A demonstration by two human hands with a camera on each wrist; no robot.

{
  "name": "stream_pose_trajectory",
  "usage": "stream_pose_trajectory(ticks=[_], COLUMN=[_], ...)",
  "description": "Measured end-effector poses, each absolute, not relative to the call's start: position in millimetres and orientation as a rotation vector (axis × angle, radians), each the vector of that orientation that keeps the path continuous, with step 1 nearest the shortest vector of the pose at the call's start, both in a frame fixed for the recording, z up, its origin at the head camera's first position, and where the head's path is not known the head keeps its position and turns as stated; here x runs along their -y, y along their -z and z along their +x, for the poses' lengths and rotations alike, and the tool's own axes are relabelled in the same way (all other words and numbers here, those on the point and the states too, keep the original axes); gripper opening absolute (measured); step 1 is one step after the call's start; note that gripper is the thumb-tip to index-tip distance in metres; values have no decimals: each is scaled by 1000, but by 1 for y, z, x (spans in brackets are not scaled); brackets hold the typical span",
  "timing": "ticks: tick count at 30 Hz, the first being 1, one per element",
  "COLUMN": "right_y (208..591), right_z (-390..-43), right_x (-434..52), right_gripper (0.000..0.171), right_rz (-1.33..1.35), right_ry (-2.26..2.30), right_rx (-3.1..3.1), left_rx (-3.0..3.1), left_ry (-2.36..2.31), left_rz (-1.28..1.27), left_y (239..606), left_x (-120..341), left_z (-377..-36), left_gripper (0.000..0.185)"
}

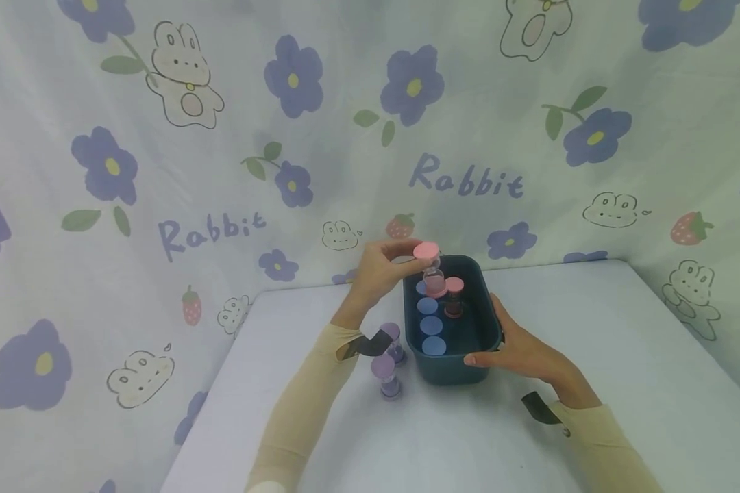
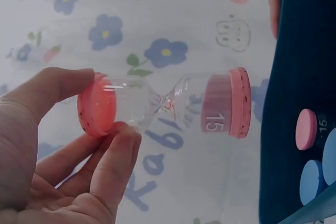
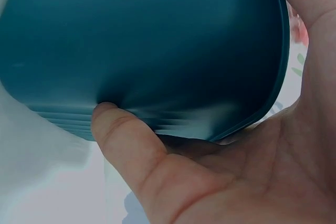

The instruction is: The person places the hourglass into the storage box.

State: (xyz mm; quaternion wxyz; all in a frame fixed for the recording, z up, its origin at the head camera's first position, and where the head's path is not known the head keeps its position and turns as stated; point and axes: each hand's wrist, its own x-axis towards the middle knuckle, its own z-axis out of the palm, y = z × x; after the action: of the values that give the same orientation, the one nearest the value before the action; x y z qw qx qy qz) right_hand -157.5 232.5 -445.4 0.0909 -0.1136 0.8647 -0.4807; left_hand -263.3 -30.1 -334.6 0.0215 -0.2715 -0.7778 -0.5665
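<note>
My left hand (image 1: 379, 270) pinches a pink-capped hourglass (image 2: 226, 103) by one end cap, between thumb and fingers. In the head view it is upright over the far part of a dark teal plastic bin (image 1: 450, 373). The left wrist view shows pinkish sand at its far end and the number 15 on the glass. With my right hand (image 1: 524, 349) I grip the bin's near right corner, thumb (image 3: 131, 135) pressed on the near wall. Inside the bin, several blue-capped hourglasses (image 1: 431, 325) line the left side, and another pink-capped hourglass (image 1: 454, 285) stands beside them.
Two purple-capped hourglasses (image 1: 384, 368) stand on the white table (image 1: 469, 438), just left of the bin and close to my left forearm. Behind the table hangs a curtain (image 1: 345, 150) printed with flowers and rabbits.
</note>
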Motion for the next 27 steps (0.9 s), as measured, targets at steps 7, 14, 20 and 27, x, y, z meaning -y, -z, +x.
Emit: stream_pose_trajectory(ticks=[7,14,20,27], right_y=[448,448,447,449], right_z=[-159,-160,-160,-159], right_x=[-234,-234,-234,-235], right_gripper=[131,133,133,132], right_rz=[-367,-340,-341,-372], right_ry=[1453,1423,1422,1453], right_rx=[-2555,-2565,-2560,-2539], left_rx=[2436,2524,2589,2645], left_ry=[1701,1667,1650,1579], left_rz=[-908,-894,-891,-908], left_y=[342,346,351,358], left_x=[17,7,1,-6], left_z=[-274,-282,-288,-294], left_gripper=[37,39,39,37])
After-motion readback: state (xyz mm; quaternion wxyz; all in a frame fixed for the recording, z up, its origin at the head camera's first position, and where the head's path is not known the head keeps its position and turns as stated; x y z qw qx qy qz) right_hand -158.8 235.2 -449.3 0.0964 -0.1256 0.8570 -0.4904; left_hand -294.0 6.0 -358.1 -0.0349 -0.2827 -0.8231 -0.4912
